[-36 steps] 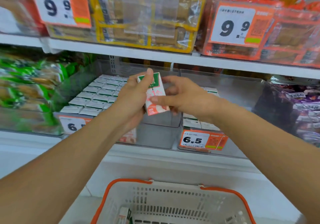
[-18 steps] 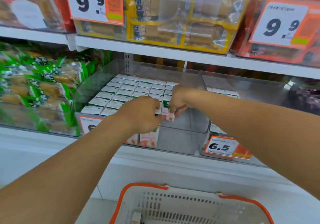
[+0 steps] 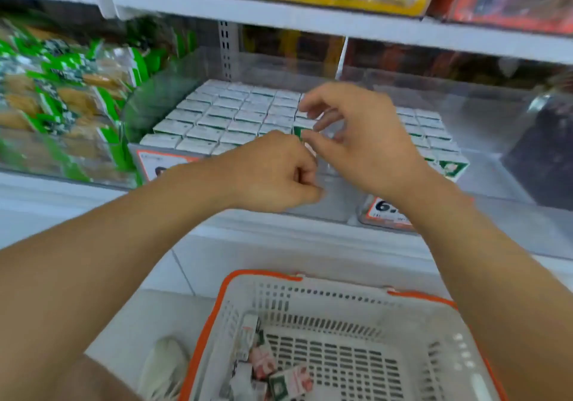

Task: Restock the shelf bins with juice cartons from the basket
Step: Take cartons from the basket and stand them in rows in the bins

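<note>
Clear bin (image 3: 192, 69) w/ cartons (image 3: 223, 115); left hand (image 3: 273, 174) curled empty; right hand (image 3: 362, 143) loose.

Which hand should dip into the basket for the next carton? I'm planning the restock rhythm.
Probably the left hand: it is empty, and the remaining cartons lie at the basket's left side. The right hand hovers open over the bin.
</note>
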